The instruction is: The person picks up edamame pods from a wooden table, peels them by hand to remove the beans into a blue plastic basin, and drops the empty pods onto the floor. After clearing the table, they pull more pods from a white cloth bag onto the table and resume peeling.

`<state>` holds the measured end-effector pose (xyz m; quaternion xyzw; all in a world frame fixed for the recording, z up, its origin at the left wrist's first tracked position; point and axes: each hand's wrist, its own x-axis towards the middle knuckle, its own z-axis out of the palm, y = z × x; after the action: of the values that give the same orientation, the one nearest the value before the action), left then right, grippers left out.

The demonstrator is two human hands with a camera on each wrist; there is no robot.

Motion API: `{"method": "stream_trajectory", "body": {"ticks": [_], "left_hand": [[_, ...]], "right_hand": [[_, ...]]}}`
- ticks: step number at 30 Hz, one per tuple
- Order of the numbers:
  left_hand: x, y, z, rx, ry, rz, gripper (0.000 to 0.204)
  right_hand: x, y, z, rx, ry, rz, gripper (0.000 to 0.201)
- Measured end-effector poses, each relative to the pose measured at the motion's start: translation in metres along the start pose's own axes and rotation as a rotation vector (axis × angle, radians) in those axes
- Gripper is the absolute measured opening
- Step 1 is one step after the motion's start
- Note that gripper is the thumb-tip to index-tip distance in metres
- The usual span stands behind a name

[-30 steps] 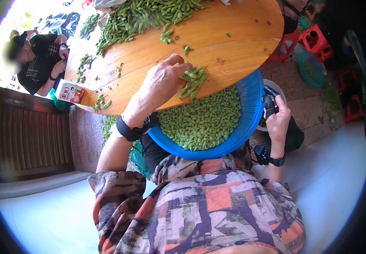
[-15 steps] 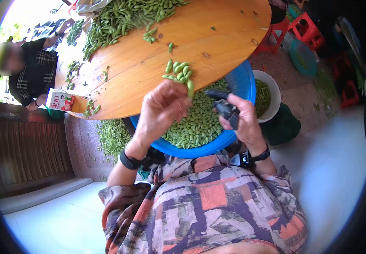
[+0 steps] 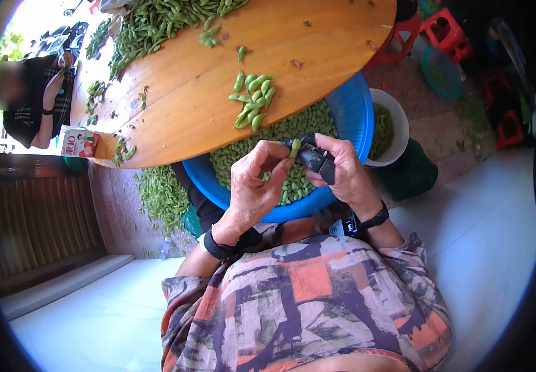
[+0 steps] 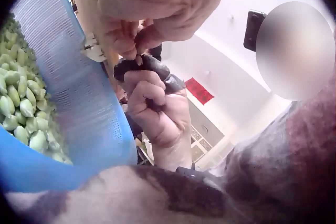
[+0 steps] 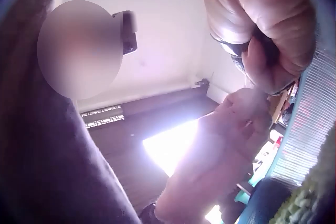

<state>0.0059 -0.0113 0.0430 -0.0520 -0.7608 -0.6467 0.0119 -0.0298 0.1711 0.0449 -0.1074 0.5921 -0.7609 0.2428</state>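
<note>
In the head view the left hand (image 3: 257, 185) pinches one green pod (image 3: 295, 147) between thumb and fingertips. Black coverings (image 3: 315, 160) wrap the thumb and a finger of the right hand (image 3: 348, 177), whose curled fingers meet the pod from the other side. Both hands are above a blue basket (image 3: 358, 118) holding shelled green beans (image 3: 322, 118). A small group of pods (image 3: 255, 99) lies near the table edge. The left wrist view shows the left hand (image 4: 157, 8) touching the right hand's black-wrapped fingers (image 4: 142, 67); the pod is mostly hidden there.
A wooden table (image 3: 181, 118) bears a large heap of pods (image 3: 162, 28) and a red-and-white box (image 3: 79, 142). Right of the basket stands a white bucket (image 3: 402, 133). Red stools (image 3: 446, 37) are farther right. Another person (image 3: 35, 111) sits at the far left.
The left hand has left the small group of pods on the table and come down over the basket with one pod. The right hand has moved left from the basket's right side to meet it.
</note>
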Motion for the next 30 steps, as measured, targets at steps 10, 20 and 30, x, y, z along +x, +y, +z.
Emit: {"method": "stream_trajectory", "body": {"ticks": [10,20,30], "left_hand": [[0.0,-0.004,-0.003,0.125,-0.053,0.138,0.017],[0.006,-0.015,-0.012,-0.857,-0.198,-0.258,0.036],[0.008,-0.019,-0.008,-0.336,-0.339,-0.352,0.023]], "right_hand": [[-0.009,-0.001,-0.01,0.184,-0.093,0.062,0.024],[-0.007,0.007,-0.008,0.278,-0.123,0.075,0.024],[-0.007,0.01,0.002,-0.643,0.019,-0.211,0.006]]}}
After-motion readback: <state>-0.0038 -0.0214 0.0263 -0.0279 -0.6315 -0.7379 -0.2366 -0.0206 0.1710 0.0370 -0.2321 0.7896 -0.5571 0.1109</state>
